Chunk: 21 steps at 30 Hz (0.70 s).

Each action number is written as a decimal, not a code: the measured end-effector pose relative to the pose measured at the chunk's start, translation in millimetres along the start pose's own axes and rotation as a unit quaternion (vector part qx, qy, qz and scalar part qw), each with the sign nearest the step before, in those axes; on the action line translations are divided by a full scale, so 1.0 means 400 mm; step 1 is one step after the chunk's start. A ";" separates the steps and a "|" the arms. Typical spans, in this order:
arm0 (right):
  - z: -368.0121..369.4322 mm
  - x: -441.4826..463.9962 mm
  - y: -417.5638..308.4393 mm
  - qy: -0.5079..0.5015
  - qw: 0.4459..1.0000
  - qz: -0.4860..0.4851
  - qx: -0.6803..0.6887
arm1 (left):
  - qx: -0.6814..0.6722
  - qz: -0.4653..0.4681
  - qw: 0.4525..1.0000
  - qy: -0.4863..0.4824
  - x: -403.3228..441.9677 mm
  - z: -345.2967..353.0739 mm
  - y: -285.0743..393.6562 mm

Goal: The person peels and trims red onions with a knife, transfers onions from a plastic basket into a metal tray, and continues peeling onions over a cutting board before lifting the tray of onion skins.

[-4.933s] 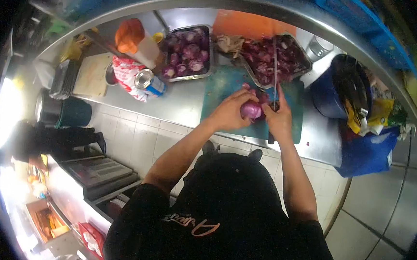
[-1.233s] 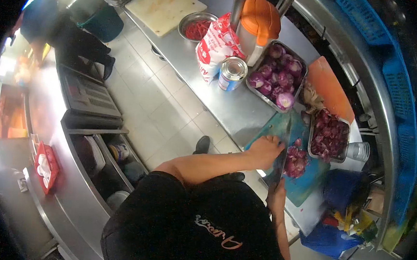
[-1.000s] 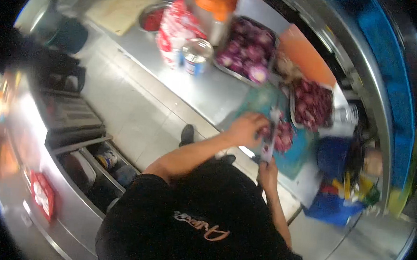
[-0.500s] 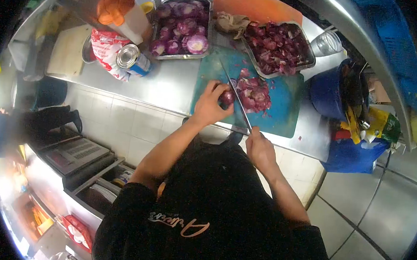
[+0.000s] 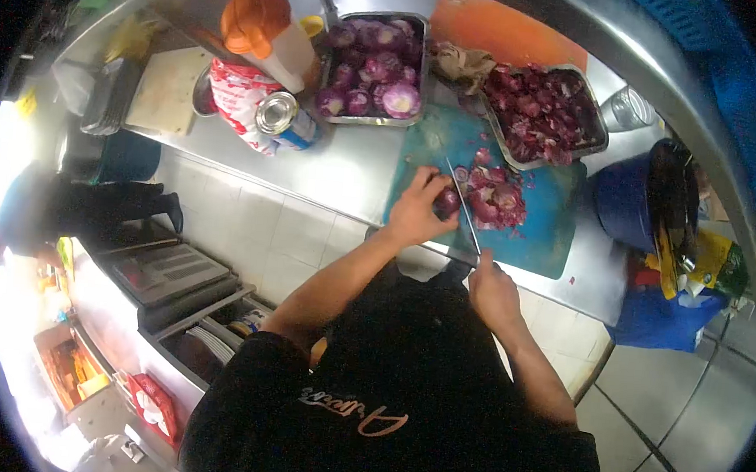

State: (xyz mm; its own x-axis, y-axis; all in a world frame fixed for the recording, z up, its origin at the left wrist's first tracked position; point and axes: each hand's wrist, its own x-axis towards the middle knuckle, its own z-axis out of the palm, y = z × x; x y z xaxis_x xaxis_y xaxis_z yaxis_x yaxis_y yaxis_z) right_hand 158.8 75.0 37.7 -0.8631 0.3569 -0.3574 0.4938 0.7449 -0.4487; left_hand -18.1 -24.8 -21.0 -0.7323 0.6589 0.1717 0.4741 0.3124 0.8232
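My left hand (image 5: 419, 211) is closed round a red onion (image 5: 448, 202), pressing it against the green-blue cutting board (image 5: 546, 239). In my right hand (image 5: 494, 293) is the handle of a knife (image 5: 470, 221). The blade slants away from me, along the onion's right side; whether it touches the onion I cannot tell. A small cut end piece (image 5: 461, 174) lies by the blade near its tip. Just right of the knife is a heap of onion skins and scraps (image 5: 495, 202).
Behind the board stand a metal tray (image 5: 370, 121) of peeled red onions and another tray (image 5: 596, 155) full of skins. A can (image 5: 278, 115), an orange-lidded jug (image 5: 277, 49) and a glass jar (image 5: 629, 111) are around them. A blue bucket (image 5: 616, 193) is at right. Another person (image 5: 103, 212) is far left.
The whole view has shifted, so the counter appears farther right and lower. Both hands keep nearly the same place on the board, the left on the onion and the right on the knife.
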 end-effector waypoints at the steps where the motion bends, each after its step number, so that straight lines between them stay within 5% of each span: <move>1: -0.008 0.013 -0.017 -0.019 0.999 0.029 0.000 | 0.000 0.006 1.000 0.002 0.003 -0.002 0.001; 13: 0.019 0.052 0.018 -0.005 0.999 0.020 0.037 | 0.060 0.061 0.996 0.017 -0.011 -0.037 0.019; 17: 0.011 0.044 0.005 0.003 0.998 0.044 0.052 | 0.129 -0.023 0.991 -0.034 -0.012 -0.064 0.019; 20: -0.001 0.048 0.029 -0.004 0.996 0.034 0.078 | -0.187 -0.144 0.971 -0.034 -0.001 -0.066 0.008; 21: -0.009 0.042 0.036 0.001 0.993 0.040 0.114 | -0.270 -0.083 0.959 0.023 -0.005 -0.017 -0.068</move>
State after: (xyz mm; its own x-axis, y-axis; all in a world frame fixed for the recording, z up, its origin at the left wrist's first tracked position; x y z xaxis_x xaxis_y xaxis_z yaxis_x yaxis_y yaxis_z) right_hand 151.0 93.8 28.3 -0.8207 0.4098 -0.3981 0.5711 0.5676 -0.5931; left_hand -32.9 -39.3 -40.1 -0.8022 0.5964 0.0273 0.0362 0.0030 0.9993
